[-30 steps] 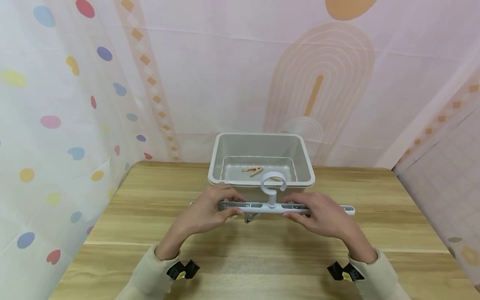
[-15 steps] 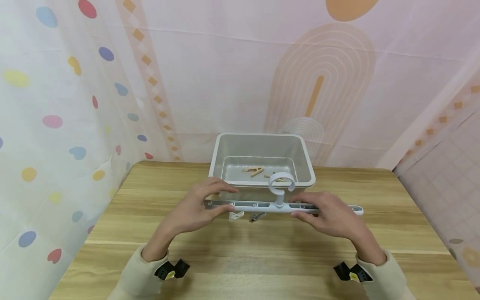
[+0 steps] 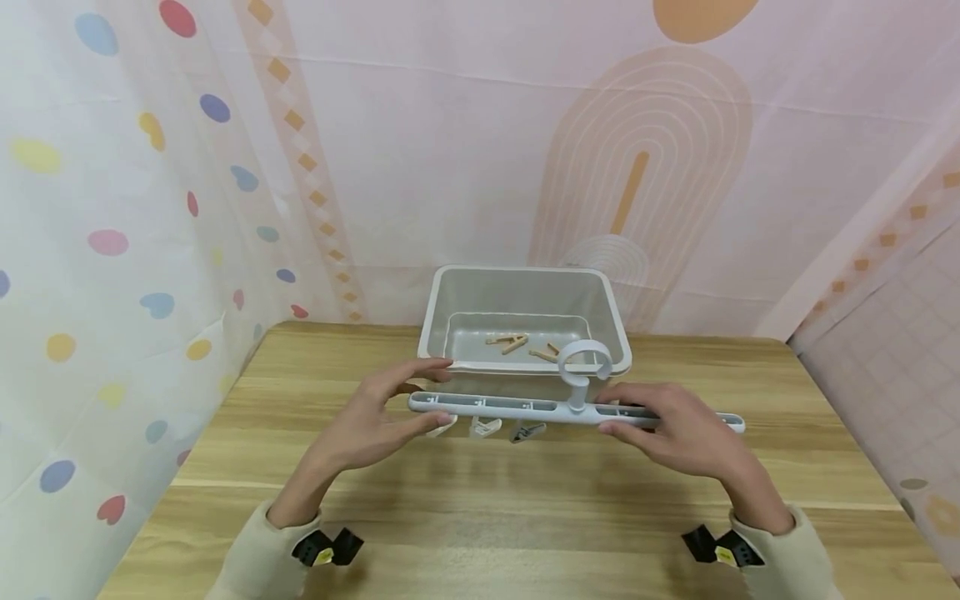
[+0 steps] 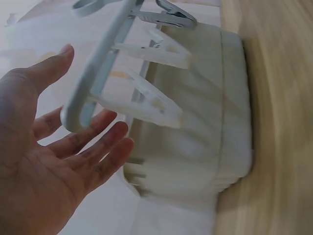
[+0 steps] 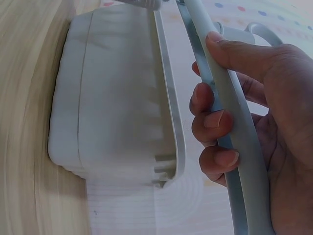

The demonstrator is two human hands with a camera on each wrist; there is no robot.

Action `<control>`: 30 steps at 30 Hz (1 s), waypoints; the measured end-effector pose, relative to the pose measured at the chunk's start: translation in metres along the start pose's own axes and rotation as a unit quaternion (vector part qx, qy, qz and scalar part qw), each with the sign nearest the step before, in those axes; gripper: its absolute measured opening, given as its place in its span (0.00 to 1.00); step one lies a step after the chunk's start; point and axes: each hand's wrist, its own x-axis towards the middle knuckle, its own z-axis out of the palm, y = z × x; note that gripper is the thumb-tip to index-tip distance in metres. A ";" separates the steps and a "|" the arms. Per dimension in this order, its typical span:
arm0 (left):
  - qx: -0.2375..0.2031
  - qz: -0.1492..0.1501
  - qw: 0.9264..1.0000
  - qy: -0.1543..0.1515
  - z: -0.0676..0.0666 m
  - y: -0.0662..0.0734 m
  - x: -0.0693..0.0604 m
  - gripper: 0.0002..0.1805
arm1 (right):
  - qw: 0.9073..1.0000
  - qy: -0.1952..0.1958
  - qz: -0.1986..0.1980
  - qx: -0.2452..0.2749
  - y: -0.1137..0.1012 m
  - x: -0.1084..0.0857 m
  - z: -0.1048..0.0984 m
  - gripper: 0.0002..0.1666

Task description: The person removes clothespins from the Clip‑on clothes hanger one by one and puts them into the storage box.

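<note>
A pale grey-blue clip hanger (image 3: 517, 407) with a curled hook (image 3: 584, 358) is held above the table, its bar nearly level. My right hand (image 3: 678, 429) grips the bar right of the hook; in the right wrist view its fingers (image 5: 212, 125) curl round the bar. At the other end, my left hand (image 3: 367, 421) has its thumb and fingers spread either side of the bar's tip, and the left wrist view shows no firm hold. Beneath the bar hang two whitish clips, the outer clip (image 4: 146, 107) and inner clip (image 4: 161, 54), and a grey clip (image 3: 528, 431).
Just behind the hanger stands a light grey plastic bin (image 3: 525, 292) on the wooden table (image 3: 480, 517). Inside it lie several tan clothespins (image 3: 510, 342). A patterned cloth (image 3: 420, 150) hangs behind the table and along its left side.
The hanger has shifted right with my right hand. My left hand has moved left along the bar to its end and spread its fingers, uncovering the whitish clips.
</note>
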 end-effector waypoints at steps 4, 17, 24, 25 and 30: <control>-0.010 -0.013 1.000 0.003 0.003 -0.006 -0.005 0.33 | 1.000 0.006 0.002 -0.002 0.001 -0.002 -0.003 0.13; -0.117 -0.049 0.992 -0.009 0.027 -0.027 -0.020 0.27 | 0.999 -0.001 0.019 0.028 0.006 -0.008 -0.009 0.15; -0.205 -0.043 0.977 -0.035 0.037 -0.033 -0.024 0.23 | 0.999 -0.002 0.019 0.046 0.009 -0.010 -0.009 0.14; -0.215 -0.038 0.975 -0.039 0.037 -0.034 -0.025 0.23 | 0.999 -0.002 0.019 0.048 0.010 -0.010 -0.009 0.14; -0.222 -0.026 0.974 -0.041 0.039 -0.035 -0.025 0.18 | 0.998 -0.007 0.024 0.057 0.010 -0.011 -0.010 0.14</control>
